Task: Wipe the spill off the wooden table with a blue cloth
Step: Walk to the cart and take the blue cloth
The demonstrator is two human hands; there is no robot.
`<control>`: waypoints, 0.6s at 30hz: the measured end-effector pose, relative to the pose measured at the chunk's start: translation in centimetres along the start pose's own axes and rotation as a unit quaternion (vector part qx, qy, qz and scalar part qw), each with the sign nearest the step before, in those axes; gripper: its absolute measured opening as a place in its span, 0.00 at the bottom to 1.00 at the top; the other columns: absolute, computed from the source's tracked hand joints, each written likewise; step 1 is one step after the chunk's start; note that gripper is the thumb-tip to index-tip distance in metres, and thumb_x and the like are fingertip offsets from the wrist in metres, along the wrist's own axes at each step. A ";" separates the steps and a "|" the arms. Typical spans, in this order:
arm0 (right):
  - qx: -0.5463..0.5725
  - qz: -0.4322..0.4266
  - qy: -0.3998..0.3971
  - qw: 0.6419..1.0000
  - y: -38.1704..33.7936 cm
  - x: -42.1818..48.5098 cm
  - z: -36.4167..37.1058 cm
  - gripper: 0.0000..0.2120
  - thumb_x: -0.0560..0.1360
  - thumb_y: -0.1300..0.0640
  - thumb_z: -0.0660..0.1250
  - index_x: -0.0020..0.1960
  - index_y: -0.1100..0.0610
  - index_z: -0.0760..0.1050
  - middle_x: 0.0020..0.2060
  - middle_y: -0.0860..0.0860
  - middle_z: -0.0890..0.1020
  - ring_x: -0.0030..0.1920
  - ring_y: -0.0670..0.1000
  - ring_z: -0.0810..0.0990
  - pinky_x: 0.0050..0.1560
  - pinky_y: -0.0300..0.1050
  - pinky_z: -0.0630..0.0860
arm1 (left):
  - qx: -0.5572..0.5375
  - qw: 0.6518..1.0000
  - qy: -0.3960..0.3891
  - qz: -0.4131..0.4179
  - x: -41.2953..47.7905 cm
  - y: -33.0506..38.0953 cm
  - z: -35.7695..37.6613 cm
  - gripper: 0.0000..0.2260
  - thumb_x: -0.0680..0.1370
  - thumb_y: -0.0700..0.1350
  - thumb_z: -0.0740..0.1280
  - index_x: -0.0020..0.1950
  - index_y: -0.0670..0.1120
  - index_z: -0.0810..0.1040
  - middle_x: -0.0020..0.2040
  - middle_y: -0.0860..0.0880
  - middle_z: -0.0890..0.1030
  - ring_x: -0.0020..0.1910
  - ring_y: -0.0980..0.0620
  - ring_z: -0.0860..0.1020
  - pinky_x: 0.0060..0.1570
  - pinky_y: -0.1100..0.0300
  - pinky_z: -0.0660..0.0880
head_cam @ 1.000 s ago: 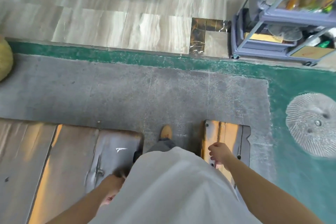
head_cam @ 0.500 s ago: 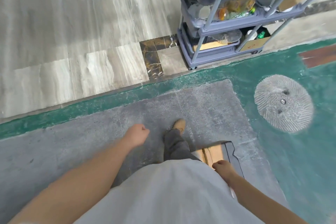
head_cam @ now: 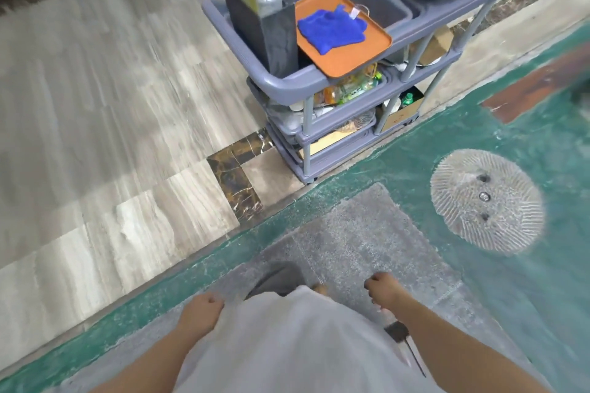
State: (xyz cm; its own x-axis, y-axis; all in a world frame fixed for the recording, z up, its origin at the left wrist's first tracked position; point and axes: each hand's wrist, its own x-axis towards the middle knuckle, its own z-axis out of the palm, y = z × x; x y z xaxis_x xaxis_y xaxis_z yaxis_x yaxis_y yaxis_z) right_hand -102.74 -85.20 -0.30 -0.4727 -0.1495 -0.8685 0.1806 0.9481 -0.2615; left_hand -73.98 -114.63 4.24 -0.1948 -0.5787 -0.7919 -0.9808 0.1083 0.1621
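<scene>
I am curling the fingers of my left hand and my right hand into loose, empty fists, both well short of the grey cart. I judge the task barely begun: nothing wiped yet, and no wooden surface or spill is showing here. The blue cloth is lying crumpled on the orange tray atop the cart. Bottle labels behind the tray are looking too blurred for reading.
</scene>
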 end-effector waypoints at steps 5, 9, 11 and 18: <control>0.027 -0.052 -0.005 0.998 -9.5 2.6 -5.2 0.09 0.77 0.57 0.62 0.47 0.62 0.77 0.38 0.54 0.78 0.37 0.54 0.75 0.37 0.46 0.69 | 0.072 0.997 0.001 -0.041 5.8 2.5 -3.9 0.14 0.79 0.43 0.62 0.33 0.45 0.68 0.31 0.46 0.75 0.32 0.46 0.75 0.36 0.57 0.65; 0.029 -0.074 0.015 0.997 -15.4 5.7 -9.4 0.10 0.77 0.55 0.61 0.50 0.60 0.78 0.40 0.54 0.80 0.37 0.54 0.76 0.37 0.45 0.70 | 0.065 0.997 -0.027 -0.035 11.5 8.9 -7.1 0.14 0.79 0.44 0.60 0.33 0.47 0.69 0.35 0.47 0.75 0.39 0.45 0.77 0.40 0.56 0.72; 0.028 -0.078 0.024 0.996 -17.9 6.7 -11.9 0.10 0.78 0.55 0.61 0.51 0.59 0.78 0.39 0.54 0.80 0.36 0.54 0.76 0.37 0.45 0.71 | 0.043 0.999 -0.020 0.005 12.5 14.5 -9.4 0.11 0.78 0.44 0.62 0.35 0.45 0.73 0.36 0.44 0.79 0.39 0.44 0.80 0.41 0.54 0.73; 0.042 -0.181 0.095 0.978 -27.5 6.5 -21.3 0.07 0.80 0.55 0.63 0.51 0.56 0.78 0.42 0.50 0.82 0.40 0.51 0.77 0.43 0.46 0.72 | 0.052 0.968 -0.008 0.246 11.0 35.9 -16.7 0.07 0.74 0.54 0.61 0.41 0.55 0.77 0.40 0.54 0.82 0.42 0.50 0.81 0.44 0.53 0.77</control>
State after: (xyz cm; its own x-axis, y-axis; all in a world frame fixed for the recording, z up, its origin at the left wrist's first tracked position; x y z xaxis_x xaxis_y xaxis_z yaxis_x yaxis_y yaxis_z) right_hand -129.17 -106.23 10.19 -0.6695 -0.4087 -0.6203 0.0378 0.8152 -0.5780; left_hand -111.17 -130.55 11.17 -0.6372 -0.4239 -0.6436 -0.7651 0.4485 0.4620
